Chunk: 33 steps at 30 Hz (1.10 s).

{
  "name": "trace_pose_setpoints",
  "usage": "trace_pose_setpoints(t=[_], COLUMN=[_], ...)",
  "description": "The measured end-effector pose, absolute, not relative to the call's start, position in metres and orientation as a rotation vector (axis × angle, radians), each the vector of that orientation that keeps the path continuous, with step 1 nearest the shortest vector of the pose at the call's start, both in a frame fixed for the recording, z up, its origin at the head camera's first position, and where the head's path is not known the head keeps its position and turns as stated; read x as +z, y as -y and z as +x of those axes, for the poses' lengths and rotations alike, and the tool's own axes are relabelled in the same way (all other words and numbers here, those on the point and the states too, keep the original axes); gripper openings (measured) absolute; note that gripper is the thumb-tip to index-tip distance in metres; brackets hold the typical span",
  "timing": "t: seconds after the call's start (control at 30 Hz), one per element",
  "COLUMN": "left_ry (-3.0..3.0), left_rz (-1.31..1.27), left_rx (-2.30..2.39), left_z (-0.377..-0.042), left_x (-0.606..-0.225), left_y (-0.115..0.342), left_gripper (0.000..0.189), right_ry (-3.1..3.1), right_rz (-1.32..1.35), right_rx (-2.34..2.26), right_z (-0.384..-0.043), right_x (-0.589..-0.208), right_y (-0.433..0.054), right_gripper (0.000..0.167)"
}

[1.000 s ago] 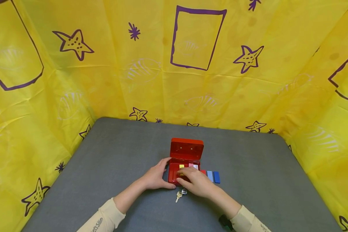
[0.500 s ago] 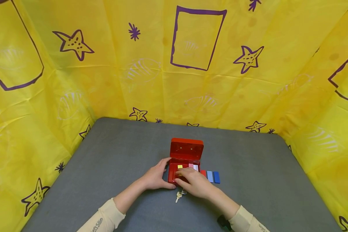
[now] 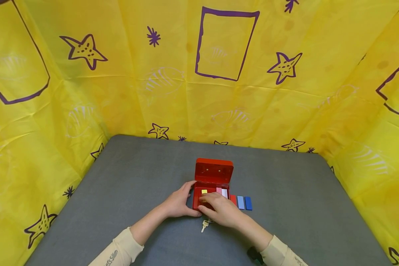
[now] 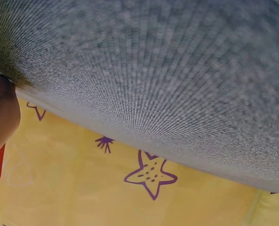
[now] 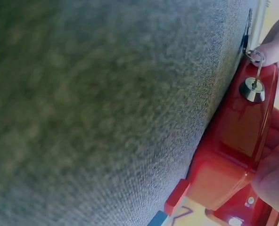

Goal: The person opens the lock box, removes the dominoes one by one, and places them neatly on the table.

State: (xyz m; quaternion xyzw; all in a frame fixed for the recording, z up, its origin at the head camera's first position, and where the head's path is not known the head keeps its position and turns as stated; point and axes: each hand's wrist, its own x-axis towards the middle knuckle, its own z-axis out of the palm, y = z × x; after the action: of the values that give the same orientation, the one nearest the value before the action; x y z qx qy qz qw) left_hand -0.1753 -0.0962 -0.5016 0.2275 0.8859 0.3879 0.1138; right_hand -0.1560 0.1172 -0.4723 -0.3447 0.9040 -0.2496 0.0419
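A small red cash box (image 3: 214,171) stands on the grey table, its lid raised at the back. My left hand (image 3: 178,202) grips the box's left side, thumb at the front corner and fingers towards the back. Over the box's open inside, my right hand (image 3: 224,210) pinches a yellow block (image 3: 204,191), whose near end the fingers hide. A pink block (image 3: 218,190) and a white block (image 3: 224,193) lie in the right part of the box, partly behind that hand. The right wrist view shows a key in the front lock (image 5: 252,89).
Right of the box lie a red block (image 3: 233,199), a light blue block (image 3: 241,202) and a dark blue block (image 3: 248,203) in a row. Another key (image 3: 204,225) hangs from the ring in front. Yellow patterned cloth (image 3: 173,99) rises behind the table (image 3: 146,162).
My right hand has slid a little to the left inside the box, and the yellow block has shifted left with it. The left hand and the box stay where they were.
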Motion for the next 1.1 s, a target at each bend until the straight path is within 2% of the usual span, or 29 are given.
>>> trace_pose_setpoints(t=[1.1], left_ry=[-2.601], left_rz=[0.715], left_rx=[1.144], left_z=[-0.174], left_x=[-0.499], left_y=[0.098], left_gripper=[0.100], right_ry=[-2.717], right_rz=[-1.108], right_rx=[-0.736], right_z=[-0.156], right_x=[-0.470], right_y=[-0.105], right_gripper=[0.032])
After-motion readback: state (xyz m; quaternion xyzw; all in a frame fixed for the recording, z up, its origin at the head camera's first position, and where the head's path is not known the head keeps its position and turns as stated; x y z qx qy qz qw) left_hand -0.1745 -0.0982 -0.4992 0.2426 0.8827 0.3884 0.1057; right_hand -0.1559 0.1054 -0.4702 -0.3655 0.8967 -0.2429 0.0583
